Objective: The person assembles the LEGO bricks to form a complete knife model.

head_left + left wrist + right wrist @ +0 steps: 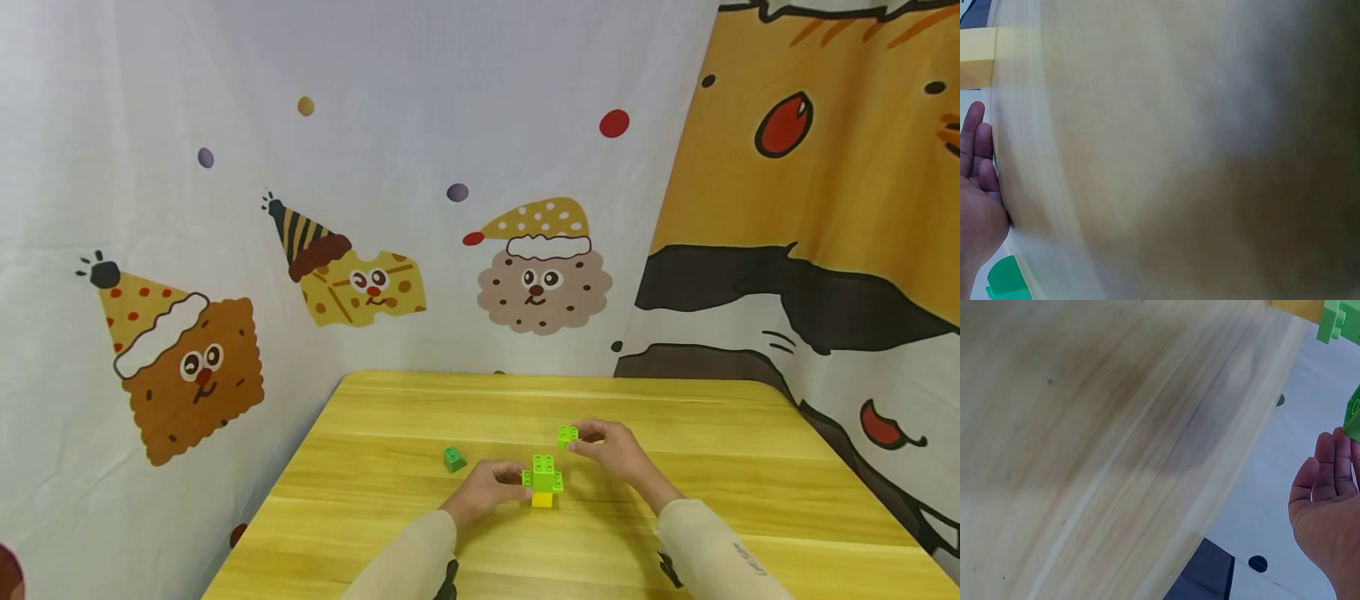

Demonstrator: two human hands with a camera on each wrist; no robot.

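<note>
A small stack of toy building bricks stands on the wooden table, light green on top of a yellow base brick. Light green studs jut out on both sides below its raised middle. My left hand grips the stack from its left side, thumb low near the yellow brick. Between thumb and fingers, my right hand pinches a separate light green brick, held behind and to the right of the stack. In the right wrist view that brick is partly cut off at the frame's edge.
A darker green sloped brick lies on the table, left of the stack and beyond my left hand. Behind the table's far edge hangs a printed cloth with cartoon figures.
</note>
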